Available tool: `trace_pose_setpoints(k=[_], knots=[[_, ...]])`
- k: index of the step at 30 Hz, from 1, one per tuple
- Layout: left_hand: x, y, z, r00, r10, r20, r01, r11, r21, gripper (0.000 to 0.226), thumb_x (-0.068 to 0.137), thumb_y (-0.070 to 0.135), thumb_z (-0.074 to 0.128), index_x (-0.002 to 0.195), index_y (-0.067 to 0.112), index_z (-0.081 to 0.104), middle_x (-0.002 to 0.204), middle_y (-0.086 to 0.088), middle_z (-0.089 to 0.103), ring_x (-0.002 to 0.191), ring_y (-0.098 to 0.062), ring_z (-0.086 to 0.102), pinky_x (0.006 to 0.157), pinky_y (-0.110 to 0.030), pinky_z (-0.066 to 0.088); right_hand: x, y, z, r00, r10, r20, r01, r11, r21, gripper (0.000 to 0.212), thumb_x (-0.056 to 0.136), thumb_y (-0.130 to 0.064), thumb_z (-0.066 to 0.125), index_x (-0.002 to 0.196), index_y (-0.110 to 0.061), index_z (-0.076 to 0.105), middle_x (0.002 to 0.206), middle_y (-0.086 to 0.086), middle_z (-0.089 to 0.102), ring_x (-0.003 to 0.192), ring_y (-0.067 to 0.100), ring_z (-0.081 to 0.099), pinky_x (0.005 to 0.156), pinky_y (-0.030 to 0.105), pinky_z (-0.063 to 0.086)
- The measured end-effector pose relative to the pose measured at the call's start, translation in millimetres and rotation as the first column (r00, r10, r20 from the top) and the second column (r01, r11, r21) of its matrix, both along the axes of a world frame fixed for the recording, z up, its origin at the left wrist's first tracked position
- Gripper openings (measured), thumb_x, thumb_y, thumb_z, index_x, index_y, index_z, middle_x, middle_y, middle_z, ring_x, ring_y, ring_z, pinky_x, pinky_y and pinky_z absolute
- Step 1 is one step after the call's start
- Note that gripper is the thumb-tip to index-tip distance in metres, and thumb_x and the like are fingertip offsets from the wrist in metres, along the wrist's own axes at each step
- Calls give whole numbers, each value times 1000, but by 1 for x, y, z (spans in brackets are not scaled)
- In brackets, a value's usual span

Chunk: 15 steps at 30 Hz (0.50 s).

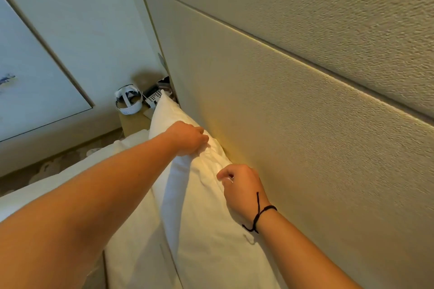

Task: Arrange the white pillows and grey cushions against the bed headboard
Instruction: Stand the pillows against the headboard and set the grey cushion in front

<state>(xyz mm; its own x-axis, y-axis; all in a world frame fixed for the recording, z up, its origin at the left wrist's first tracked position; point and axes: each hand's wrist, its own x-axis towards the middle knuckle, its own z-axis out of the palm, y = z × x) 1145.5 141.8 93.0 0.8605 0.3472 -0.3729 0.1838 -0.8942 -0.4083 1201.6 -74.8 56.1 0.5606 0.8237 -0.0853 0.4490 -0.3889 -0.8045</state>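
A white pillow (pixel 202 213) stands on edge, leaning against the beige padded headboard (pixel 293 124). My left hand (pixel 187 138) pinches the pillow's top edge near its far end. My right hand (pixel 242 187), with a black cord on the wrist, grips the same top edge closer to me, right beside the headboard. A second white pillow or bedding (pixel 138 230) lies just left of the standing one. No grey cushion is in view.
A bedside table (pixel 133 122) stands past the pillow's far end, holding a white headset (pixel 128 99), a remote control (pixel 153 98) and other small items. A framed picture (pixel 35 73) hangs on the left wall. Patterned carpet (pixel 54 166) shows beside the bed.
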Motion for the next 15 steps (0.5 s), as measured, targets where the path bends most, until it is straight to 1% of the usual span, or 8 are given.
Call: trace_pose_setpoints(k=[3,7,8,9,10,12,14,15], knots=[[6,23,9,995,103,-14,-100,985,139,41,95,43,52,132,27,52,126,-5,52,100,-27,61,68,-35,41,10,2,9,987,32,158,-40,998,52,40,77,10,50,87,-20,75,96,-3,63,89,17,59,72,25,45],[12,52,24,981,191,38,-195,952,235,39,93,38,53,132,30,54,144,-12,41,109,-32,57,68,-36,40,9,-1,18,927,127,354,-137,991,3,39,79,10,51,94,-20,72,97,-4,54,80,22,57,65,28,45],[14,58,27,981,190,43,-194,948,252,36,95,31,53,131,30,55,140,-12,44,107,-32,59,66,-36,39,7,-2,19,910,139,391,-154,988,7,37,79,9,51,94,-19,71,97,-3,54,77,23,56,62,29,44],[14,62,28,980,187,59,-196,944,266,32,97,25,51,128,29,57,130,-10,52,101,-30,61,65,-35,40,5,-2,21,897,146,416,-166,986,13,35,80,8,49,94,-17,70,96,-2,53,76,24,55,61,30,43],[16,66,29,978,189,90,-207,940,273,30,97,19,50,124,27,59,114,-7,60,94,-28,63,64,-34,41,4,-2,23,888,153,433,-174,985,10,33,81,8,48,93,-15,68,97,-1,53,76,24,54,61,31,44],[22,71,30,964,202,174,-243,935,259,28,96,12,47,117,22,62,88,-4,61,82,-27,63,62,-34,42,5,-1,26,870,159,467,-172,985,-15,28,83,7,44,90,-11,64,97,-1,52,77,23,53,63,33,47],[37,76,30,932,208,297,-274,941,200,25,94,11,49,111,18,66,79,-6,58,80,-32,63,63,-37,42,8,2,30,852,133,506,-144,989,-18,22,83,8,45,82,-8,61,91,1,51,71,22,51,56,30,44],[46,78,30,909,210,360,-284,945,165,23,93,12,51,107,17,68,80,-8,61,83,-34,65,65,-39,44,10,4,34,842,103,530,-118,993,-5,20,79,10,51,73,-8,57,83,2,49,62,21,48,48,27,37]])
